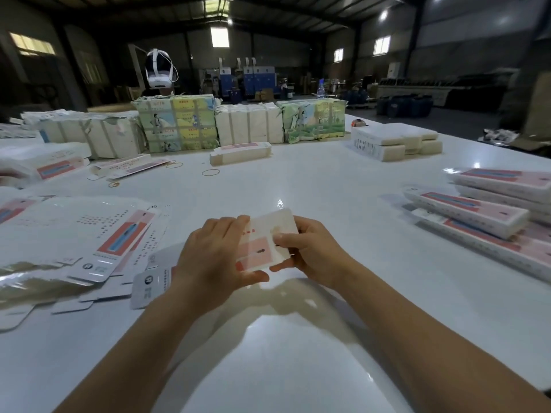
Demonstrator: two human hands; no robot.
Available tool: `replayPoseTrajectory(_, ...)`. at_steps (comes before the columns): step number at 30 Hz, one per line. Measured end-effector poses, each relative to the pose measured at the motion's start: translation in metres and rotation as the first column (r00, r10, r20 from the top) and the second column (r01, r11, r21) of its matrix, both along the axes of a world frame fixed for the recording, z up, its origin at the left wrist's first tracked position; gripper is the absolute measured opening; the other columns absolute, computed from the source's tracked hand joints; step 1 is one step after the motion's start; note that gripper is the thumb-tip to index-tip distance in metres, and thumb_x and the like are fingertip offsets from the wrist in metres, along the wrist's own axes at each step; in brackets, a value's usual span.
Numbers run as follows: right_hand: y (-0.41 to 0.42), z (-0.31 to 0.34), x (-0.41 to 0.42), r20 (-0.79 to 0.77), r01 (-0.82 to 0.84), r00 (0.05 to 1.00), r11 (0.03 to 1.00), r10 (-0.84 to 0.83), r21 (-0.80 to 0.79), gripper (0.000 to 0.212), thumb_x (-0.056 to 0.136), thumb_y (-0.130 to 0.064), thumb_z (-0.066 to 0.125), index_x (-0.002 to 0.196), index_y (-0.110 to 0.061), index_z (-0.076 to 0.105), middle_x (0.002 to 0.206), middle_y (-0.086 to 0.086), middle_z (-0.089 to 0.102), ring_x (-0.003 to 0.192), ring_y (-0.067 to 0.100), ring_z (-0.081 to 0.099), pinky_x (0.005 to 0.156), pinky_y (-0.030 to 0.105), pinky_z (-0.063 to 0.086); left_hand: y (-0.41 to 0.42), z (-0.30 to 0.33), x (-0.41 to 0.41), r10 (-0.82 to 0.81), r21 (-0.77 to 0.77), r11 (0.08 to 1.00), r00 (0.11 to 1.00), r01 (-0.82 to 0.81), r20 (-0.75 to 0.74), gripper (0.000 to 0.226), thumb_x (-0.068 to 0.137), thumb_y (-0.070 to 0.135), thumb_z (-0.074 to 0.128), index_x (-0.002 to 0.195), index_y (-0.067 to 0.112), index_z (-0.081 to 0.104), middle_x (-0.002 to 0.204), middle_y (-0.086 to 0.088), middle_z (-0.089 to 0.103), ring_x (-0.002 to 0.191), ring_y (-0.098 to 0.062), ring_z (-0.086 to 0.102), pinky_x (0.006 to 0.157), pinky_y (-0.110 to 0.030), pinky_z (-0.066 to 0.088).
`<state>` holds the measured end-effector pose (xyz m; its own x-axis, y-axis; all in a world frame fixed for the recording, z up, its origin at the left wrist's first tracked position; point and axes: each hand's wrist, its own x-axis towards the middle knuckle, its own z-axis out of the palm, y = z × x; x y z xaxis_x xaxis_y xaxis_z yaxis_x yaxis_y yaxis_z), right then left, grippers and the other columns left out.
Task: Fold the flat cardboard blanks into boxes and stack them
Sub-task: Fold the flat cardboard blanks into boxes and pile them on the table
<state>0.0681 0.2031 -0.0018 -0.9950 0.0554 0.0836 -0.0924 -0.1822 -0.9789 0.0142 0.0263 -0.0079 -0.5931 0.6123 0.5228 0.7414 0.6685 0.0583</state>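
- My left hand (219, 257) and right hand (310, 251) both have a curled grip on the white-and-pink printed cardboard blank (262, 242), held just above the glossy white surface (328, 186) in front of me.
- My left fingers cover much of the panel; if I press off the score line, I think the card could crease crooked.
- My right thumb (278, 238) pinches only the edge, so a flap could spring back or slip free.
- The loose heap of flat white blanks (89, 242) lies near my left forearm; a careless sweep could scatter it.
- The stack of finished long white-and-pink boxes (489, 213) on my right sits staggered; a hasty drop might topple it.
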Motion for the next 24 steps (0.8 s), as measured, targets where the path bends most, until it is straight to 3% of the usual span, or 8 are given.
replayPoseTrajectory(2,0.003,0.002,0.001,0.032,-0.026,0.999,0.999,0.024,0.041,0.022,0.088,0.009,0.051,0.103,-0.002,0.064,0.093,0.014,0.068,0.078,0.027,0.069,0.055,0.03,0.056,-0.002,0.001,0.002,-0.022,0.015,1.0,0.997,0.023,-0.079,0.093,0.052,0.054,0.085,0.126,0.007,0.052,0.11,-0.009,0.06,0.092,-0.027,0.055,0.079,-0.04,0.045)
replayPoseTrajectory(4,0.004,0.002,0.002,0.025,0.024,0.999,0.983,-0.029,0.18,0.022,0.087,0.009,0.053,0.102,-0.002,0.064,0.093,0.015,0.069,0.075,0.027,0.07,0.053,0.029,0.055,0.0,0.001,0.004,-0.024,0.003,1.0,0.991,0.024,-0.132,0.093,0.048,0.054,0.087,0.121,0.006,0.055,0.103,-0.009,0.062,0.084,-0.026,0.057,0.076,-0.04,0.046)
replayPoseTrajectory(8,0.002,-0.001,0.001,-0.045,0.104,0.995,0.93,-0.095,0.351,0.034,0.084,0.012,0.046,0.096,-0.012,0.067,0.071,0.01,0.068,0.048,0.023,0.065,0.045,0.026,0.052,0.003,0.005,0.008,0.006,0.036,0.999,0.987,0.0,-0.163,0.079,0.045,0.046,0.091,0.106,0.005,0.063,0.086,-0.01,0.066,0.067,-0.027,0.061,0.062,-0.036,0.048)
replayPoseTrajectory(12,-0.001,-0.004,0.002,-0.041,0.092,0.996,0.942,-0.083,0.321,0.036,0.084,0.011,0.045,0.095,-0.014,0.067,0.073,0.014,0.068,0.048,0.023,0.064,0.046,0.027,0.052,-0.001,0.005,0.007,0.025,-0.002,1.0,0.989,-0.026,-0.143,0.078,0.045,0.047,0.09,0.106,0.006,0.064,0.084,-0.01,0.068,0.065,-0.028,0.063,0.057,-0.036,0.05)
replayPoseTrajectory(15,0.001,-0.003,0.002,-0.021,0.112,0.994,0.949,-0.111,0.294,0.023,0.087,0.011,0.047,0.098,0.001,0.065,0.081,0.022,0.066,0.047,0.025,0.064,0.045,0.028,0.053,-0.004,0.003,0.005,0.026,-0.08,0.996,0.993,-0.036,-0.116,0.09,0.053,0.06,0.082,0.121,0.007,0.057,0.101,-0.009,0.066,0.081,-0.029,0.062,0.069,-0.041,0.049)
replayPoseTrajectory(18,0.01,-0.002,0.001,-0.014,0.182,0.983,0.939,-0.186,0.291,0.021,0.086,0.012,0.048,0.1,0.008,0.062,0.079,0.018,0.067,0.045,0.026,0.061,0.045,0.03,0.054,-0.012,0.002,0.001,0.033,-0.068,0.997,0.998,-0.036,-0.045,0.092,0.061,0.063,0.075,0.133,0.011,0.049,0.115,-0.007,0.062,0.091,-0.024,0.059,0.081,-0.04,0.048)
replayPoseTrajectory(21,0.014,-0.001,0.002,-0.036,0.209,0.978,0.948,-0.207,0.238,0.018,0.088,0.008,0.05,0.099,0.005,0.063,0.075,0.016,0.067,0.046,0.025,0.061,0.046,0.029,0.052,-0.015,0.003,-0.002,0.024,-0.015,1.0,0.999,-0.025,-0.025,0.084,0.062,0.055,0.079,0.127,0.009,0.055,0.11,-0.009,0.065,0.085,-0.026,0.063,0.074,-0.04,0.051)
replayPoseTrajectory(24,0.009,-0.002,0.001,-0.073,0.289,0.956,0.952,-0.283,0.096,0.012,0.092,-0.007,0.053,0.098,-0.009,0.063,0.075,0.016,0.067,0.05,0.025,0.063,0.049,0.03,0.053,-0.015,0.004,-0.004,0.064,0.084,0.994,0.998,-0.064,-0.007,0.071,0.062,0.052,0.079,0.116,0.01,0.06,0.099,-0.008,0.069,0.076,-0.029,0.064,0.063,-0.035,0.049)
